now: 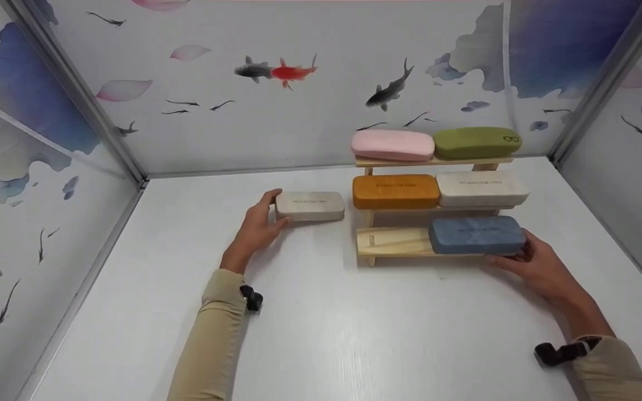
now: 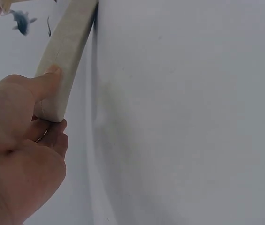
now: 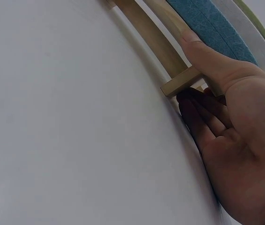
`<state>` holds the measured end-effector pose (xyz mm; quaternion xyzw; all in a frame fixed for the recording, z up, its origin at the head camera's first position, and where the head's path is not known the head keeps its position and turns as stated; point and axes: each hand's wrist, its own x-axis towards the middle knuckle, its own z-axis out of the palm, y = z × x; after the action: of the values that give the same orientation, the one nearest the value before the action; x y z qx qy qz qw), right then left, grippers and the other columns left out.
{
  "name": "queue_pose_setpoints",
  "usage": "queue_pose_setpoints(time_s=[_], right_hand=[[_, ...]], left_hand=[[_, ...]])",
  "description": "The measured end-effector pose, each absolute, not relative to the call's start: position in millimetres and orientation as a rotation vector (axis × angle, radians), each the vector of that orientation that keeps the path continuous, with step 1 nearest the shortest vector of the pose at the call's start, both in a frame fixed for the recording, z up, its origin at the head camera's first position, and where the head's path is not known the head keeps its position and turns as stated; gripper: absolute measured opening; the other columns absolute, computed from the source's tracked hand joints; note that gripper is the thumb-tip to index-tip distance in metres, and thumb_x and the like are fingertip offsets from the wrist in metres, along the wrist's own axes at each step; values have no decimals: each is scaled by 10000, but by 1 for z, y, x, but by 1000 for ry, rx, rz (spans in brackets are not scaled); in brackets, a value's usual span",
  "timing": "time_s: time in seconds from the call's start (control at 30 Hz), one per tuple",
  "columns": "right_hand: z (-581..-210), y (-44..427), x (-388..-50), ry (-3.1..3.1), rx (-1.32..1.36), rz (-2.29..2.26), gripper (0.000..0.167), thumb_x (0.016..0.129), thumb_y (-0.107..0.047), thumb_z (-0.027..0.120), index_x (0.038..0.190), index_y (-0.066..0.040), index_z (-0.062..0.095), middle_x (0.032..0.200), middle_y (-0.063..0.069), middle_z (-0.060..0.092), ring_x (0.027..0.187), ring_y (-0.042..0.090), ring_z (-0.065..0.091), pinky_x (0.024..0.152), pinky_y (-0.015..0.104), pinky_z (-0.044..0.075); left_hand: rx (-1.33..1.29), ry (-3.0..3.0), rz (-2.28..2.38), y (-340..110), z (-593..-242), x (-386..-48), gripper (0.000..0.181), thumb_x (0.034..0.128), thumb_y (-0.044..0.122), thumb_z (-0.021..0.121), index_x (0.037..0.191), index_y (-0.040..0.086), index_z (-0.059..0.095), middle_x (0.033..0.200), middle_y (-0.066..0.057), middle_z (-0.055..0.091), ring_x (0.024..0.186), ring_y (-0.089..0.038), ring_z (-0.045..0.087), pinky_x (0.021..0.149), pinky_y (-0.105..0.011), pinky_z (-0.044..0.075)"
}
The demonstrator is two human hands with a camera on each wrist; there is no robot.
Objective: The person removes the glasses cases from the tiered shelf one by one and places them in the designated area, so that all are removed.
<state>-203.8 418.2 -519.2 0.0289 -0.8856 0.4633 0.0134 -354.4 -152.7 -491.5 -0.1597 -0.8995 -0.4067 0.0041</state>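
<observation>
My left hand [image 1: 257,225] grips the left end of a pale beige glasses case [image 1: 311,207], thumb in front and fingers behind. In the left wrist view that thumb [image 2: 48,84] presses the case's side. My right hand [image 1: 538,267] holds the right end of the lowest shelf of a three-tier wooden rack [image 1: 393,242]. Its thumb lies along the shelf's front edge by a blue glasses case [image 1: 477,235], and other fingers reach under the shelf in the right wrist view. The blue case rests on the right half of that shelf; bare wood shows to its left.
On the middle shelf sit an orange case [image 1: 396,192] and a white case [image 1: 482,189]. Above them, the top shelf bears a pink case [image 1: 392,145] and an olive-green case [image 1: 477,143]. Printed panels [image 1: 310,122] enclose the white table [image 1: 321,334] at the back and sides.
</observation>
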Motion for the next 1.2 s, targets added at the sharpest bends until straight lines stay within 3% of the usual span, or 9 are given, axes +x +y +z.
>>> queue_pose_setpoints(time_s=[0.3,0.6,1.2], right_hand=[[-520,422,-202,-2787,75,1437,903,989,-372,820,1698,-115,324,1621,174,491,1253,-170,482,973,-24,410],[-521,419,-204,-2769,98,1422,873,987,-344,827,1679,-95,356,1564,127,533,1247,-169,513,981,-7,428],[-518,420,-203,-2791,79,1403,907,988,-384,819,1698,-113,323,1638,171,488,1270,-186,448,981,-30,394]], left_hand=[[-482,-2902,-1244,-148,-490,-364,733,1071,113,682,1687,14,298,1690,-200,428,1609,-334,386,1355,-484,315],[-455,-2956,-1225,-144,-494,-371,767,1101,132,632,1714,-9,193,1781,-200,273,1686,-341,216,1402,-467,177],[-409,-3023,-1200,-134,-494,-381,725,1141,132,515,1738,33,115,1819,-162,176,1704,-315,149,1408,-470,139]])
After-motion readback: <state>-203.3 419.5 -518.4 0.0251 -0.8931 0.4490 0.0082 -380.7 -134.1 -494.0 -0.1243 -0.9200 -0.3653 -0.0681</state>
